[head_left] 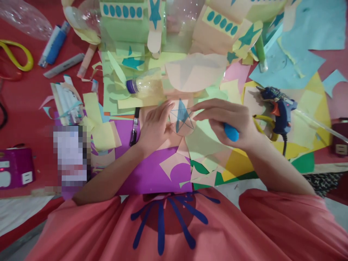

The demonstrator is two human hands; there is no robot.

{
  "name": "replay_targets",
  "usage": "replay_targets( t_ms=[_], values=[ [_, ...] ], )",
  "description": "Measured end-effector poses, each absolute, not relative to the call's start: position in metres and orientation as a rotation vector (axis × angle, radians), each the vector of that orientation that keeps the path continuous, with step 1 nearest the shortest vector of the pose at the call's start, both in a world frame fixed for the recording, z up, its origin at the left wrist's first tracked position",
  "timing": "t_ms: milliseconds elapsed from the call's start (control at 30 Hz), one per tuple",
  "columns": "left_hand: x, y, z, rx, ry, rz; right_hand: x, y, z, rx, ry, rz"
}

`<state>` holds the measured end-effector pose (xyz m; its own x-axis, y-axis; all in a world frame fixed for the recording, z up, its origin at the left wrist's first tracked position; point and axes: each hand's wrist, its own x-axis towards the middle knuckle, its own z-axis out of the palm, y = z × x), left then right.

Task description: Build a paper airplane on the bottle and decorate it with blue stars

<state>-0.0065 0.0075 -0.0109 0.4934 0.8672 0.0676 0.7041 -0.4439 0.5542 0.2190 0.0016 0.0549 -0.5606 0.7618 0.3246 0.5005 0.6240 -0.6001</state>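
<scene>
A small pale piece of paper (185,125) lies between my hands, bearing a drawn star partly coloured blue. My left hand (157,127) rests on its left edge, fingers bent and pressing it down. At its right side is my right hand (231,121), closed around a blue marker cap or barrel (231,132); thumb and index fingertips are close to the paper's right edge. Whatever sits between those fingertips is too small to tell. A clear bottle with a purple cap (132,86) lies beyond my left hand. A black pen (134,127) is just left of that hand.
Paper sheets and scraps cover the middle, including a purple sheet (152,174). At right lie a blue glue gun (283,112) and yellow-handled scissors (265,125). Markers (63,65), a phone (71,156), other yellow-handled scissors (25,61) and a purple box (20,168) are left.
</scene>
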Motion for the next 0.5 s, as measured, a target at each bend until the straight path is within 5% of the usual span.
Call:
replay_targets(
  t_ms=[200, 500],
  values=[
    [-0.006, 0.007, -0.010, 2.269, 1.310, 0.448, 0.184, 0.055, 0.089, -1.650, -2.494, 0.283],
    [-0.005, 0.007, -0.006, 2.270, 1.324, 0.386, 0.185, 0.141, 0.102, -1.907, -2.736, 0.558]
  ],
)
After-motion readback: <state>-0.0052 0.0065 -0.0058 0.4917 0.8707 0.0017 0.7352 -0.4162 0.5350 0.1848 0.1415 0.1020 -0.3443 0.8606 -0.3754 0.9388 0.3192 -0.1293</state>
